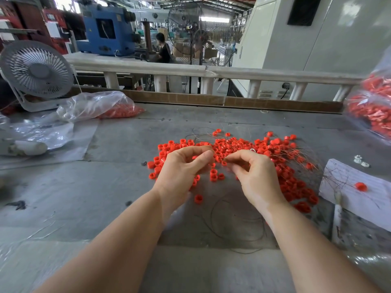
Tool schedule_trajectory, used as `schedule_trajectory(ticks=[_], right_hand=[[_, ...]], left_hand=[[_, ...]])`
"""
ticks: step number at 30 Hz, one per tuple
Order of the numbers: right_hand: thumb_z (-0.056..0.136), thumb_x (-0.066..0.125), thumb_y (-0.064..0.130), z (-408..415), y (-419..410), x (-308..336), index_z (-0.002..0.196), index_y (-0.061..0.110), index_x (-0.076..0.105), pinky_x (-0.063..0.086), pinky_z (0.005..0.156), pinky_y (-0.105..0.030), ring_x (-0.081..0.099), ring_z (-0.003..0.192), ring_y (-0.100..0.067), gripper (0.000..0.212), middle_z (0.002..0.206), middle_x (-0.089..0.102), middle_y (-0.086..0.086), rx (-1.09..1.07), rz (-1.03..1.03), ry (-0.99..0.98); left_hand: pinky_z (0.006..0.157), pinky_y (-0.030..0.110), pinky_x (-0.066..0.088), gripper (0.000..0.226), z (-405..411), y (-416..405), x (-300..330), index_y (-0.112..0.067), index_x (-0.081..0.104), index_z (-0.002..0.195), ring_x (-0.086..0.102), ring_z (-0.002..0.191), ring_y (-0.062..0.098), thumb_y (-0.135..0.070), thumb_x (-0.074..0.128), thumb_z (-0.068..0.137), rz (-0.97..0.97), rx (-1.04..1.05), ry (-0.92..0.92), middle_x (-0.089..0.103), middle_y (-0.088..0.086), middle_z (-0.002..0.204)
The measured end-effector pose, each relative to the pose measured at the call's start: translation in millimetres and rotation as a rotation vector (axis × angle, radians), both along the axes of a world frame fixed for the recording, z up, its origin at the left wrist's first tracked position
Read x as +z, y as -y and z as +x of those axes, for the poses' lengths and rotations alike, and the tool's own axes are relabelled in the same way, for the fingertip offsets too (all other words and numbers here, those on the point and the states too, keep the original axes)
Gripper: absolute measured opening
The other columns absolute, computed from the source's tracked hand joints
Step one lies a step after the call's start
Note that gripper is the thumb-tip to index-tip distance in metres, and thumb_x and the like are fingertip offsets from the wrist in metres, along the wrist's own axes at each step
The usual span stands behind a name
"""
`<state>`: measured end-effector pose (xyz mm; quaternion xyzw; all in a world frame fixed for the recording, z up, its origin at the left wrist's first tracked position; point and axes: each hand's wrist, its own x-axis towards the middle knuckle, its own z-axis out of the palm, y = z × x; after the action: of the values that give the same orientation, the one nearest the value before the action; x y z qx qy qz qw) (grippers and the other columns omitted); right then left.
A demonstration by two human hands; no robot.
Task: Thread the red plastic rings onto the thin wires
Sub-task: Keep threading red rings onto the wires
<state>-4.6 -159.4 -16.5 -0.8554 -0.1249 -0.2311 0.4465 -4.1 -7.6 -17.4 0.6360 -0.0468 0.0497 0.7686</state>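
A heap of small red plastic rings [281,151] lies spread on the grey table [84,197], mixed with thin wires [300,153]. My left hand [182,168] hovers over the heap's left part with fingers curled, and red rings show inside its palm. My right hand [256,176] is beside it, thumb and forefinger pinched together near a red ring [223,163]; a thin wire seems held there but is too fine to confirm. A long thin wire [237,220] loops on the table under my wrists.
A small grey fan [36,70] stands at the back left. Clear plastic bags with red rings lie at the back left [101,106] and right edge [372,108]. A white paper [351,185] with one red ring lies on the right. A cardboard strip borders the table's far edge.
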Motion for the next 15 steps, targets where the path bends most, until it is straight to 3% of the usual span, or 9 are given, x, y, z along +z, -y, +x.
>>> schedule_trajectory(ticks=[2, 4, 6, 8, 12, 15], right_hand=[[0.080, 0.067, -0.002, 0, 0, 0, 0.083, 0.013, 0.073, 0.041, 0.073, -0.003, 0.059, 0.075, 0.005, 0.017, 0.076, 0.063, 0.017, -0.001, -0.026, -0.012], [0.080, 0.068, -0.001, 0, -1, -2, 0.084, 0.014, 0.073, 0.044, 0.078, -0.009, 0.060, 0.079, -0.001, 0.016, 0.080, 0.065, 0.011, 0.004, -0.063, -0.053], [0.079, 0.068, -0.001, 0, -1, -2, 0.088, 0.015, 0.072, 0.045, 0.088, -0.024, 0.060, 0.092, -0.012, 0.019, 0.090, 0.065, 0.007, -0.005, -0.120, -0.063], [0.078, 0.067, -0.005, 1, -1, -1, 0.092, 0.014, 0.072, 0.042, 0.093, -0.028, 0.057, 0.101, -0.016, 0.025, 0.095, 0.062, 0.008, -0.045, -0.131, -0.016], [0.078, 0.062, -0.009, 0, 1, 3, 0.090, 0.012, 0.071, 0.043, 0.092, -0.028, 0.057, 0.101, -0.015, 0.026, 0.094, 0.059, 0.010, -0.059, -0.053, 0.059], [0.080, 0.063, -0.006, -2, 0, 6, 0.087, 0.013, 0.073, 0.038, 0.092, -0.013, 0.056, 0.102, -0.013, 0.022, 0.096, 0.060, 0.009, -0.001, 0.001, 0.076]], left_hand=[[0.074, 0.019, 0.053, 0.007, 0, -1, 1, -0.017, 0.073, 0.077, 0.064, 0.072, 0.008, -0.019, 0.067, 0.076, -0.061, -0.011, -0.012, 0.072, -0.002, 0.077], [0.075, 0.018, 0.053, 0.011, -1, -2, 2, -0.019, 0.073, 0.074, 0.064, 0.072, 0.007, -0.013, 0.066, 0.080, -0.037, 0.008, 0.010, 0.072, -0.003, 0.075], [0.073, 0.014, 0.051, 0.012, -3, 0, 3, -0.018, 0.072, 0.078, 0.064, 0.072, 0.002, -0.008, 0.068, 0.081, 0.115, 0.058, 0.082, 0.072, -0.007, 0.073], [0.072, 0.009, 0.048, 0.010, -6, 2, 4, -0.014, 0.072, 0.080, 0.063, 0.072, -0.004, -0.005, 0.070, 0.079, 0.332, 0.093, 0.201, 0.070, -0.011, 0.074], [0.080, 0.011, 0.045, 0.009, -9, 6, 4, -0.010, 0.075, 0.084, 0.061, 0.082, 0.000, -0.006, 0.074, 0.076, 0.652, 0.085, 0.412, 0.068, -0.008, 0.084], [0.081, 0.005, 0.041, 0.010, -11, 6, 3, -0.007, 0.075, 0.085, 0.058, 0.085, 0.001, -0.005, 0.074, 0.075, 0.729, 0.085, 0.484, 0.065, -0.007, 0.084]])
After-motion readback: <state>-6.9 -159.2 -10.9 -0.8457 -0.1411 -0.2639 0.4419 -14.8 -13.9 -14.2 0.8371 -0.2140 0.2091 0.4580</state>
